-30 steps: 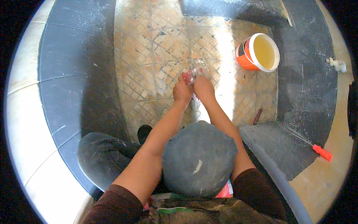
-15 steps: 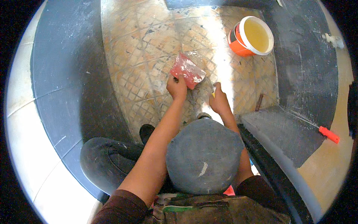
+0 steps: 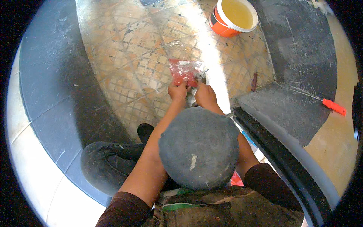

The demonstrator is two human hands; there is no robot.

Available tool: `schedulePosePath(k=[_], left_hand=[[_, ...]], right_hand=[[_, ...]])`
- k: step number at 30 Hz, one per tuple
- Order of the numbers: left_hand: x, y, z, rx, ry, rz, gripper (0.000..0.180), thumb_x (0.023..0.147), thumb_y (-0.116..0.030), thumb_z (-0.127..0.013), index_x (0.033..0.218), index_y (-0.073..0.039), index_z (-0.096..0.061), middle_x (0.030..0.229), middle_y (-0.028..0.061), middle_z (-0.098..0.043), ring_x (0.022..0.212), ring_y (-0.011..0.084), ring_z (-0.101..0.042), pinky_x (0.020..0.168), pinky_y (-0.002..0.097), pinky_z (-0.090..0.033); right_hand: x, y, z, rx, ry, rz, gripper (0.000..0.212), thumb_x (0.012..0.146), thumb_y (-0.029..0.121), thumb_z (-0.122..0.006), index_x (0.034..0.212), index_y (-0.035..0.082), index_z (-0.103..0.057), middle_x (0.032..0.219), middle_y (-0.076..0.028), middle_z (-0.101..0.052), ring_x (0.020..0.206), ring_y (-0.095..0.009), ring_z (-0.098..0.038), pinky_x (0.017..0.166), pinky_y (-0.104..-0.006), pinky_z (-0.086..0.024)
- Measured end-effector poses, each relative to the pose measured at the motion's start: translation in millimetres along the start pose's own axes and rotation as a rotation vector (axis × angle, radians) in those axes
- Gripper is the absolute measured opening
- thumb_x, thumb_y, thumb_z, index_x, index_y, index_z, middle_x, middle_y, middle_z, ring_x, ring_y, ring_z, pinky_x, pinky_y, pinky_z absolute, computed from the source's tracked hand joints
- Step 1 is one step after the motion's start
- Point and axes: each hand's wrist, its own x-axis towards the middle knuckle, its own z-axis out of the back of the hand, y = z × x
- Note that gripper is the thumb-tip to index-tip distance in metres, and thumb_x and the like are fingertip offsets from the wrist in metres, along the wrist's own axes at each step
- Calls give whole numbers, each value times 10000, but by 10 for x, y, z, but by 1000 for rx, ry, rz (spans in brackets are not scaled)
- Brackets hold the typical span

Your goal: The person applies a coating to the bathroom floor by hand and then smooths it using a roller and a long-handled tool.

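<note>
A red, flat, plate-like scraper smeared with white paste is gripped in my left hand, thumb on top, above the tiled floor. My right hand is closed close beside it, at the right corner of the red scraper. From its fingers a small tool with a greyish end reaches to the paste; the kind of tool is mostly hidden by the hand. Both forearms pass either side of my bent knee.
An orange bucket with a white rim holds yellowish liquid at the far right. A thin-rodded tool with a red handle lies on the right-hand ledge. Nearer sits a short brown object. A black edge strip runs along my right side.
My right hand has moved left to meet the red scraper, which has turned so its paste faces that hand. The whole view has shifted, with the bucket now higher and further left.
</note>
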Motion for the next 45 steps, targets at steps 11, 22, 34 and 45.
schedulePosePath(k=[11, 22, 34, 45], left_hand=[[-40, -49, -10, 210, -49, -161, 268, 772, -163, -793, 904, 41, -679, 796, 116, -707, 684, 212, -673, 574, 357, -538], [42, 115, 53, 455, -131, -278, 331, 730, -237, -817, 890, 24, -690, 811, 144, -714, 743, 263, -691, 691, 394, -537], [-166, -144, -28, 410, -76, -245, 257, 747, -207, -792, 915, -32, -708, 819, 118, -721, 746, 248, -694, 688, 383, -529], [27, 91, -183, 483, -99, -430, 268, 745, -244, -786, 898, -36, -715, 827, 153, -711, 761, 332, -679, 709, 416, -516]], right_hand=[[101, 15, -184, -31, -101, -70, 267, 854, 106, -495, 1071, -21, -586, 899, -290, -659, 860, -450, -655, 754, -528, -528], [320, 202, 153, -88, -46, -26, 317, 901, 213, -514, 1050, -43, -625, 943, -294, -661, 918, -437, -654, 826, -520, -519], [409, 101, 119, -67, -79, -72, 314, 841, 115, -560, 1122, -21, -597, 1069, -304, -633, 1015, -459, -616, 881, -525, -486], [362, -145, -114, -111, -204, -32, 387, 872, 257, -575, 1154, -7, -589, 1069, -293, -636, 1005, -454, -618, 844, -510, -504]])
